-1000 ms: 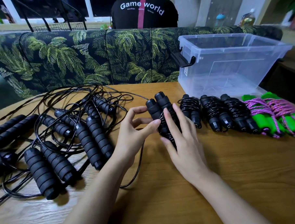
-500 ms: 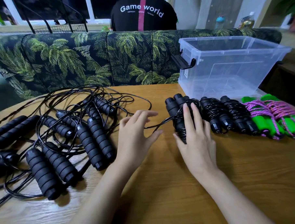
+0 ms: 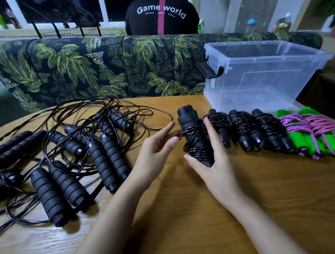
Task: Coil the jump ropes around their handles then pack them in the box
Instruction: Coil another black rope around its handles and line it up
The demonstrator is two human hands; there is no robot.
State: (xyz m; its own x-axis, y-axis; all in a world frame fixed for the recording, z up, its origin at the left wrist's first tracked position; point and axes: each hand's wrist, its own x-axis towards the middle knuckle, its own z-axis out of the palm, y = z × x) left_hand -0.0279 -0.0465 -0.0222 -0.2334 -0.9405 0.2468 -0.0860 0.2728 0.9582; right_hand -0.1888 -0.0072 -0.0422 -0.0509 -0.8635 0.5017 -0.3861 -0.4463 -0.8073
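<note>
The right hand point(image 3: 212, 163) grips a coiled black rope bundle point(image 3: 195, 139), thumb low on its near side and fingers curled round the far side. The bundle is tilted up off the bench point(image 3: 205, 211), its handle caps pointing away from the person. The left hand point(image 3: 156, 146) is just beside it with its fingers straight and holding nothing. Its fingertips reach the cord at the bundle's left edge, though blur hides whether they touch.

The clear plastic box point(image 3: 265, 59) stands lidless at the far right of the bench, a black latch point(image 3: 208, 71) hanging on its left end; through its walls only its own bare bottom shows. In front of it lies a row of wound ropes — three black bundles point(image 3: 243, 131) side by side, then two green-handled ropes point(image 3: 305, 134) wrapped in pink cord.

On the left of the bench a tangle of uncoiled black ropes point(image 3: 77, 150) is spread out, thick foam handles lying in pairs among loose loops. Behind the bench is a palm-print sofa point(image 3: 102, 68) — and past it a person in a black shirt point(image 3: 161, 13).
</note>
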